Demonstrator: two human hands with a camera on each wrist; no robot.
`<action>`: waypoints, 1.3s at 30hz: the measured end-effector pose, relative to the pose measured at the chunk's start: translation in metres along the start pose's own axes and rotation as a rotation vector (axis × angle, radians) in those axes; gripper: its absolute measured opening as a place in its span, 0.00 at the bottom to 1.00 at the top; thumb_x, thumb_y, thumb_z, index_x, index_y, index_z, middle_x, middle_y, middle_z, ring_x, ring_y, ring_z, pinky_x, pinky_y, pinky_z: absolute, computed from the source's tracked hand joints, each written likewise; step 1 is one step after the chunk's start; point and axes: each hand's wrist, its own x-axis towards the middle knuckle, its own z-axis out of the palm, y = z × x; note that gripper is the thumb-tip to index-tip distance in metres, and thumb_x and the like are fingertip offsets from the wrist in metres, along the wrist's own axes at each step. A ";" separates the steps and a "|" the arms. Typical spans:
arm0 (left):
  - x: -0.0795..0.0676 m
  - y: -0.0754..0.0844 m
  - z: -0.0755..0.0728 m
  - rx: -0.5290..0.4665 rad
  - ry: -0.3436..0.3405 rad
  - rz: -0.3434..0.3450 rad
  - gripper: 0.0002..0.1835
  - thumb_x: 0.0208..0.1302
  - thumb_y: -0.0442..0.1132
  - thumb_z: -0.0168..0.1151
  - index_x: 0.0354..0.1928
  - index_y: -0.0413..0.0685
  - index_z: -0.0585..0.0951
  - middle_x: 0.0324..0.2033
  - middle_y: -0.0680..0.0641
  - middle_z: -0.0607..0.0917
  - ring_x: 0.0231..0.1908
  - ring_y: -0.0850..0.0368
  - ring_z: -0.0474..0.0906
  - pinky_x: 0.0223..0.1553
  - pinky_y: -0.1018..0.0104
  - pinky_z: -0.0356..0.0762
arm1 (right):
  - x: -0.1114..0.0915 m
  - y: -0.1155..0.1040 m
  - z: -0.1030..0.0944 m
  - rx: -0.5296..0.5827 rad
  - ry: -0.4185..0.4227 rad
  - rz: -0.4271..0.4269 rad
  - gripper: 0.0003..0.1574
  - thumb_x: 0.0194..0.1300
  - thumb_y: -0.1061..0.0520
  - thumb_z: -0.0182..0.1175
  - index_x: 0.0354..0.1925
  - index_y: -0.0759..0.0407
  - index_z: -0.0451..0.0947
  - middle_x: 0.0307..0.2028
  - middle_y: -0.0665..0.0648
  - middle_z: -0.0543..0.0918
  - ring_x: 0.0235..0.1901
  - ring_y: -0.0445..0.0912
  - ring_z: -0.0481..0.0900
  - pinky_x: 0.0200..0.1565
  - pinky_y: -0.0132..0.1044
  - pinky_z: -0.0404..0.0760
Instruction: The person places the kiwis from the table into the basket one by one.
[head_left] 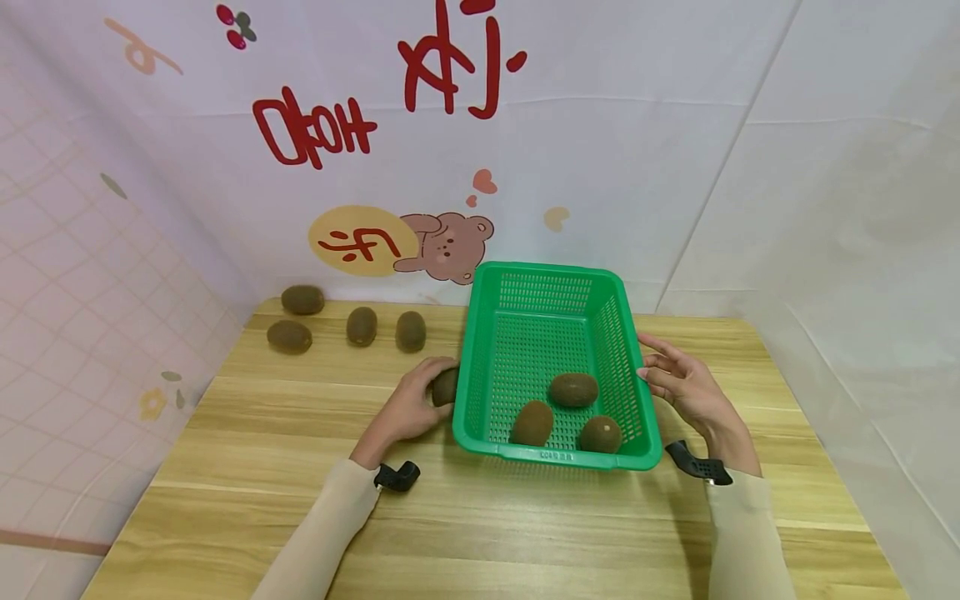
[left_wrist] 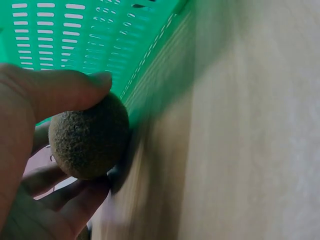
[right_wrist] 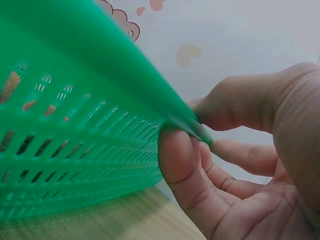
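Note:
My left hand (head_left: 408, 405) grips a brown kiwi (left_wrist: 90, 137), thumb on top and fingers curled beneath, close against the left side of the green basket (head_left: 557, 454). In the head view part of this kiwi is hidden behind the basket's rim. On the opposite side my right hand (head_left: 688, 390) pinches the basket's right rim between thumb and fingers, seen close up in the right wrist view. Inside the basket lie a kiwi (head_left: 573, 390) on its side, a second kiwi (head_left: 532, 423) at the front left and a third kiwi (head_left: 600, 434) at the front right.
Toward the back left of the wooden table (head_left: 525, 533) lie more kiwis: one kiwi (head_left: 302, 300) by the wall, another kiwi (head_left: 289, 337) before it, then a kiwi (head_left: 362, 327) and a kiwi (head_left: 411, 332) nearer the basket. A printed cloth (head_left: 600, 150) hangs behind.

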 end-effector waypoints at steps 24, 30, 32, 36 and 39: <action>-0.001 0.003 -0.016 -0.103 0.094 -0.054 0.36 0.57 0.33 0.77 0.69 0.49 0.75 0.63 0.44 0.78 0.62 0.48 0.77 0.61 0.53 0.82 | 0.001 0.001 0.001 0.007 -0.004 -0.004 0.46 0.74 0.59 0.62 0.81 0.55 0.53 0.50 0.54 0.76 0.42 0.37 0.81 0.47 0.28 0.85; -0.001 0.007 -0.028 -0.103 0.151 -0.063 0.35 0.58 0.37 0.78 0.68 0.51 0.76 0.63 0.46 0.78 0.63 0.47 0.77 0.60 0.52 0.82 | 0.000 0.002 0.002 -0.002 -0.006 -0.007 0.45 0.74 0.59 0.62 0.81 0.55 0.53 0.50 0.55 0.74 0.41 0.37 0.78 0.45 0.28 0.84; 0.000 0.009 -0.031 -0.107 0.170 -0.062 0.35 0.58 0.37 0.78 0.68 0.52 0.76 0.63 0.46 0.78 0.62 0.47 0.77 0.60 0.51 0.82 | 0.000 0.002 0.002 -0.015 -0.007 -0.006 0.45 0.74 0.58 0.62 0.81 0.54 0.53 0.50 0.54 0.74 0.41 0.38 0.78 0.44 0.28 0.84; 0.004 0.013 -0.038 -0.134 0.204 -0.041 0.35 0.58 0.38 0.78 0.68 0.51 0.76 0.64 0.44 0.78 0.62 0.45 0.78 0.59 0.48 0.82 | 0.000 0.001 0.001 -0.020 -0.004 -0.004 0.45 0.74 0.58 0.62 0.81 0.54 0.53 0.50 0.54 0.74 0.41 0.37 0.78 0.45 0.28 0.84; 0.006 0.016 -0.041 -0.154 0.229 -0.041 0.35 0.59 0.39 0.78 0.68 0.52 0.76 0.64 0.44 0.78 0.61 0.46 0.78 0.59 0.47 0.82 | 0.000 0.000 0.001 -0.019 -0.002 0.003 0.45 0.74 0.57 0.62 0.81 0.53 0.53 0.51 0.54 0.74 0.41 0.37 0.78 0.45 0.27 0.84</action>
